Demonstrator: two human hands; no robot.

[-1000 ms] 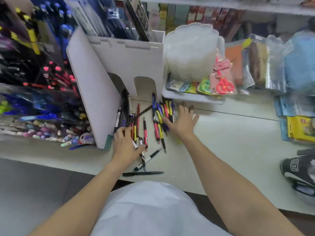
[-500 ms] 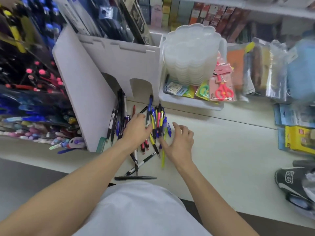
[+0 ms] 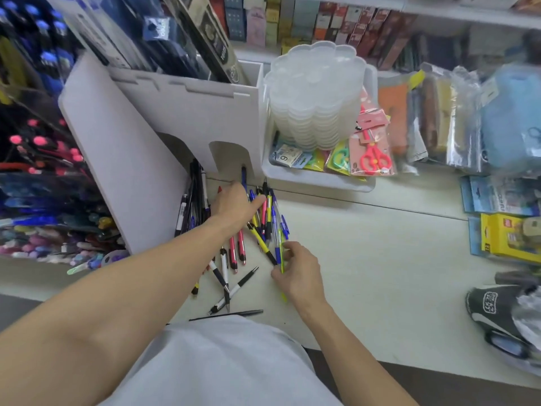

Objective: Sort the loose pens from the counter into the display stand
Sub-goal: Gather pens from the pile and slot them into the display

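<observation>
**Both hands on the pile of loose pens beside the white stand**

The loose plastic pens [image 3: 265,221] lie in a mixed pile on the pale white desk [image 3: 366,244], just in front of the white cardboard display stand [image 3: 187,112]. Their colours are blue, yellow, pink, black and white. A darker group of pens lies close to the foot of the stand, on the left of the pile, and some reach into its arched opening.

The left hand [image 3: 234,205] rests palm down on the upper part of the pile, with the fingers together and the thumb stretched to the right over several pens. I cannot tell if it grips any pen under the palm.

The right hand [image 3: 298,273] is at the lower right edge of the pile. Its fingers are curled and pinch a thin yellow-green pen [image 3: 282,268], which passes under the fingers and comes out again near the wrist.

Two white and black click pens [image 3: 231,291] lie crossed below the pile, apart from it, and one slim black pen [image 3: 228,315] lies alone near the desk edge, close to the person's white shirt.

To the right of the stand there is a white tray [image 3: 316,180] with a stack of clear plastic lids [image 3: 316,98] and packets of pink scissors [image 3: 373,159].
</observation>
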